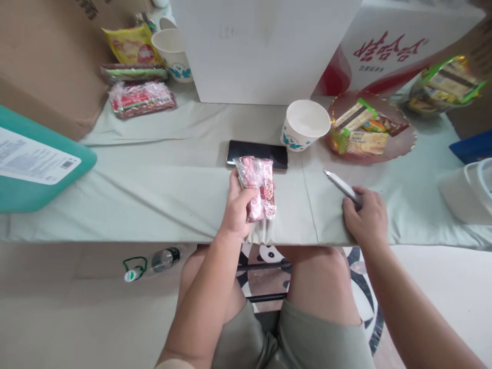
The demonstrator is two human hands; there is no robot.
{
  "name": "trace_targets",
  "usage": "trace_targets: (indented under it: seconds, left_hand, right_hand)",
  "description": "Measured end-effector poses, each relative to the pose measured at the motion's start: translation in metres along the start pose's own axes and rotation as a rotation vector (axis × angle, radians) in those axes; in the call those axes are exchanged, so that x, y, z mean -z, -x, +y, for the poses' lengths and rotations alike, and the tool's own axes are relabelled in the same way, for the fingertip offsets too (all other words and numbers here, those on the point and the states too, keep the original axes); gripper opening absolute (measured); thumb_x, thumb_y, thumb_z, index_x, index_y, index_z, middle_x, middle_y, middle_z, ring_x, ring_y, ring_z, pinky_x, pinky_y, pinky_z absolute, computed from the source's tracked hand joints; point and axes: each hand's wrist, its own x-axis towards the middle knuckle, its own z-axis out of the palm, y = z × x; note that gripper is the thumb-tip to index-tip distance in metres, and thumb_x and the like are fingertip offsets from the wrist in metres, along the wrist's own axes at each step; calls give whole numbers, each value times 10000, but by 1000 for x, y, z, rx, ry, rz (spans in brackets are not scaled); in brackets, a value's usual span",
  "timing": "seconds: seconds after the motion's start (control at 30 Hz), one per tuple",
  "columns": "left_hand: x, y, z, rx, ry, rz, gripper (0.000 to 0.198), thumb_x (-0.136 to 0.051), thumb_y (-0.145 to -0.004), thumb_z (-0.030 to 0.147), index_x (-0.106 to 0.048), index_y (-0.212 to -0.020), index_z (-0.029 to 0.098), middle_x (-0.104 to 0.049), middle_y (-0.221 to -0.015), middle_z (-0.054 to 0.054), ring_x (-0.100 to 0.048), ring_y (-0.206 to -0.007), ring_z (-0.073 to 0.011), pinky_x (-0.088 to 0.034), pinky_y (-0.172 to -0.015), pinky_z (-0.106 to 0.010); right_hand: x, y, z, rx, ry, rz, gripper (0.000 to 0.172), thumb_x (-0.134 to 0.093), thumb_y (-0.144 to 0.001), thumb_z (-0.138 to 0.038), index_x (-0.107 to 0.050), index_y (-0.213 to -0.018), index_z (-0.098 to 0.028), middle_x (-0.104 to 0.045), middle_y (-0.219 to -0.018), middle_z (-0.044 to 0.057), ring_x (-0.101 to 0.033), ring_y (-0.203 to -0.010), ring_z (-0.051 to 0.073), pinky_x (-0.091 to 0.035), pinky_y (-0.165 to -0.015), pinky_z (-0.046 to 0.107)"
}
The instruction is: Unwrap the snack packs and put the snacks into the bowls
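Note:
My left hand point(239, 210) is closed around a red snack packet bundle point(265, 189) wrapped in clear, crinkled plastic, held above the front part of the table. Behind the bundle lies a dark smartphone point(261, 152), partly covered by it. To the right, my right hand point(367, 212) is closed on the near end of a slim utility knife point(341, 184). The knife's metal tip points away to the left, toward a white paper cup point(305, 125) with blue leaf prints.
A pink glass bowl point(369, 156) holds several wrapped snacks. Large white boxes point(269, 51) stand behind. More packets point(142, 97) and a cup point(172, 51) are at back left, a teal container point(42, 159) at left, white tubs point(469, 192) at right. A plastic bottle point(161, 260) lies on the floor.

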Motion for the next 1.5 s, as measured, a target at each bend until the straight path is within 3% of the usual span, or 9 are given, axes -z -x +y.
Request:
trace_targets:
  seconds: [0.1,0.2,0.37,0.53,0.67,0.87,1.13,1.3,1.5]
  left_hand:
    - [1,-1,-2,-50,18,1,823,-799,-706,422,-361,-1402,458,-660,-1256,-22,-734,-904,-244,-552,-694,-343]
    - [2,-2,-3,-59,21,-9,848,-803,-727,575,-334,-1427,488,-642,-1301,-38,-737,-913,-259,-552,-672,-347]
    - [3,-5,-5,-45,-38,1,877,-818,-755,383,-292,-1450,477,-665,-1228,-35,-747,-825,-230,-564,-665,-335]
    - [7,-5,-14,-117,-139,-18,908,-743,-823,292,-186,-1514,488,-687,-1136,-19,-735,-764,-198,-574,-638,-319]
    - [9,-4,-23,-204,-231,-39,699,-672,-898,267,-286,-1458,429,-692,-990,2,-683,-679,-152,-573,-630,-302]
    - [14,-4,-27,-324,-254,-113,491,-648,-920,297,-394,-1331,380,-675,-1061,-4,-695,-766,-141,-594,-743,-315]
    - [9,-5,-24,-283,-246,-23,566,-607,-943,273,-291,-1399,383,-703,-1024,-29,-760,-829,-209,-623,-709,-361]
    - [10,-12,-24,-358,-250,122,535,-609,-924,260,-317,-1361,363,-724,-1105,-52,-771,-1025,-275,-628,-869,-462]
    - [9,-13,-21,-304,-180,119,604,-657,-902,312,-302,-1386,377,-722,-1085,-52,-772,-1019,-293,-627,-871,-492]
  right_hand:
    - [-1,0,-4,4,17,-11,360,-478,-873,-409,-644,-1101,-186,-645,-965,141,-599,-999,340,-453,-1004,562]
    - [3,1,-6,-7,-17,13,334,-472,-880,-402,-649,-1065,-188,-635,-958,133,-593,-999,328,-451,-1002,543]
    - [21,15,-22,-137,-222,75,277,-504,-863,-354,-639,-1046,-197,-653,-936,88,-617,-921,273,-494,-875,456]
    - [37,47,-73,-77,-569,-105,222,-485,-958,-362,-629,-1036,-212,-530,-627,-29,-482,-553,151,-401,-553,287]
    - [34,64,-113,51,-621,-191,261,-500,-1003,-362,-658,-1149,-215,-603,-736,4,-507,-573,135,-413,-551,278]
    - [25,74,-147,92,-666,-371,368,-479,-1010,-357,-656,-1308,-232,-704,-905,43,-615,-670,149,-524,-615,288]
    - [24,94,-151,-135,-821,-681,540,-454,-1029,-408,-520,-1544,-260,-693,-810,-3,-585,-609,111,-534,-605,246]
    - [31,105,-153,-158,-784,-708,548,-475,-1013,-408,-548,-1525,-226,-699,-773,0,-635,-680,131,-559,-668,254]
    - [39,122,-140,-94,-681,-732,513,-457,-1022,-372,-590,-1483,-191,-734,-792,9,-651,-648,124,-551,-628,229]
